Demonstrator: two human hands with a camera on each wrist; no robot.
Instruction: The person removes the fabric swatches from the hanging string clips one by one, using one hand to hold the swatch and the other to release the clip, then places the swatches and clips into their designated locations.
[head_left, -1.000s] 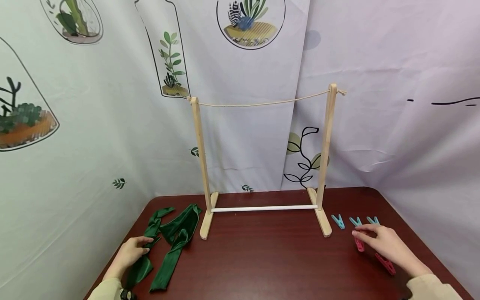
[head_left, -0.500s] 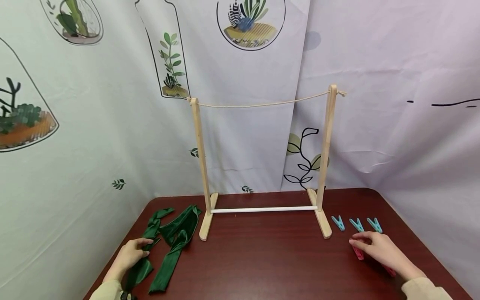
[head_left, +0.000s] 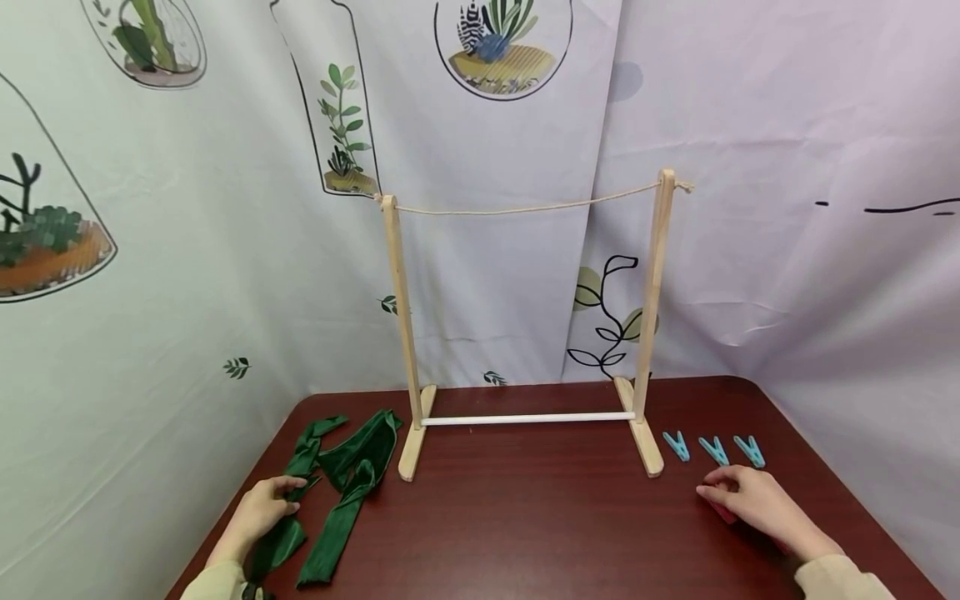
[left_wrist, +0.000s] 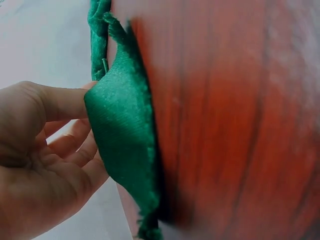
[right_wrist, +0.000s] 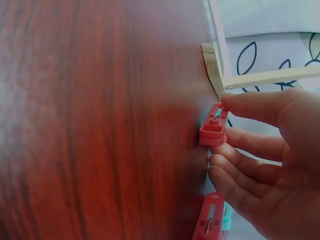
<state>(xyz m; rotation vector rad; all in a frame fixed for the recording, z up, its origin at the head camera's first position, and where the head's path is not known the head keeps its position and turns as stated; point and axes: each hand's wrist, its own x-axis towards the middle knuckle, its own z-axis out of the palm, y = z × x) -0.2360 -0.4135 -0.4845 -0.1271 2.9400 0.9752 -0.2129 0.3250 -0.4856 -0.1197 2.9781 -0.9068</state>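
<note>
Over at the left, my left hand (head_left: 258,507) pinches a green velvety cloth strip (left_wrist: 122,120) between thumb and fingers. Its loose end (head_left: 279,546) hangs below the hand, and a second green strip (head_left: 333,533) with a wider folded part lies just right of it. On the right side of the table, my right hand (head_left: 761,504) holds a red clothespin (right_wrist: 214,125) between the thumb and fingertips, low at the tabletop. Another red clothespin (right_wrist: 210,217) lies nearby, mostly hidden by the hand in the head view.
Three light-blue clothespins (head_left: 714,451) lie in a row beyond the right hand. A wooden rack stands at the table's back, with two posts (head_left: 403,308), a slack cord (head_left: 517,212) on top and a white rod (head_left: 525,418) below. A printed curtain hangs behind.
My right hand has moved slightly nearer and left, and the red clothespin in it has shifted toward me and now shows less. My left hand has stayed on the cloth.
</note>
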